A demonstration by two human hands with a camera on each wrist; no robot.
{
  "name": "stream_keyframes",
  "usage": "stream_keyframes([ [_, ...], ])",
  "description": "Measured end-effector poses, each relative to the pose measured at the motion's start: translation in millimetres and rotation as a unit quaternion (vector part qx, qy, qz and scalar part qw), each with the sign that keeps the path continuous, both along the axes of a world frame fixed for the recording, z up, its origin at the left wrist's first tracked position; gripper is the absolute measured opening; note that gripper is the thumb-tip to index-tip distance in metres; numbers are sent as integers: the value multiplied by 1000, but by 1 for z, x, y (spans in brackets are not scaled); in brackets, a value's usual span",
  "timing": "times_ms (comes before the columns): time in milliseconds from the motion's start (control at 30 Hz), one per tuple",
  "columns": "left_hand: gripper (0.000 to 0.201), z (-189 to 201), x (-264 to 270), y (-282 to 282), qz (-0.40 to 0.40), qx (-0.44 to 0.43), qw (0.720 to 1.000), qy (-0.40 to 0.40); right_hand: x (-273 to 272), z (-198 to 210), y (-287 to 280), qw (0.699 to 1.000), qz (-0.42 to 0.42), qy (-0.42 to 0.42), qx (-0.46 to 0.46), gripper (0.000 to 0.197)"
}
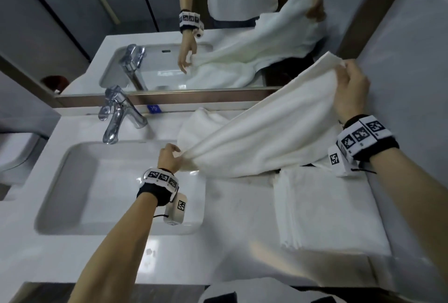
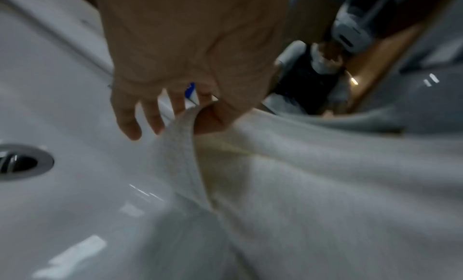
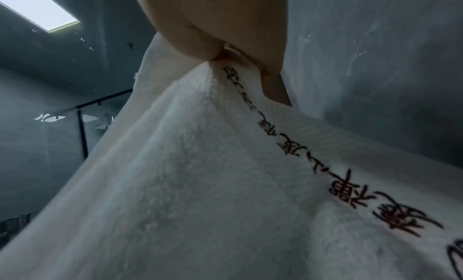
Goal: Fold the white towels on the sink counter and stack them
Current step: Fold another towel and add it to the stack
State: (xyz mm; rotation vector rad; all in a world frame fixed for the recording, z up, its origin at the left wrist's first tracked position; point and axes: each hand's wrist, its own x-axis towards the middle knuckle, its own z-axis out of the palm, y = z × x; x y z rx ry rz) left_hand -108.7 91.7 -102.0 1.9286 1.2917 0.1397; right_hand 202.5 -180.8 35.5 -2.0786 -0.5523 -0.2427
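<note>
A white towel (image 1: 261,133) hangs stretched in the air between my two hands, sloping up from left to right. My left hand (image 1: 171,154) pinches its lower end over the sink's right side; the left wrist view shows thumb and forefinger on the hem (image 2: 185,125) with the other fingers spread. My right hand (image 1: 351,82) grips the raised end near the mirror; dark lettering runs along the towel's band (image 3: 300,145). A folded white towel (image 1: 327,208) lies flat on the counter at the right. More loose white towel (image 1: 206,120) is heaped behind, under the stretched one.
The white sink basin (image 1: 72,181) with a chrome drain (image 2: 17,161) fills the left half of the counter (image 1: 230,230). A chrome faucet (image 1: 118,113) stands behind it. A mirror (image 1: 169,36) backs the counter and a wall (image 1: 412,60) closes the right side.
</note>
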Motion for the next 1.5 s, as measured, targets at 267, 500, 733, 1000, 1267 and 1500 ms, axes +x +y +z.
stream_keyframes([
  [267,35,17,55,42,-56,3,998,-40,-6,-18,15,982,172,75,-28,19],
  [500,39,4,114,67,-117,57,987,95,-25,-46,48,943,287,155,-70,23],
  [733,41,-3,137,69,-106,-14,992,72,-40,-55,53,921,318,209,-84,14],
  [1000,26,25,125,34,-169,-57,976,-124,-52,-53,51,920,318,205,-103,16],
  [1267,39,34,86,-21,-303,-158,937,-71,-67,-51,50,903,341,219,-142,23],
  [1500,70,16,58,1,-264,72,959,72,-89,-64,52,876,355,210,-250,24],
])
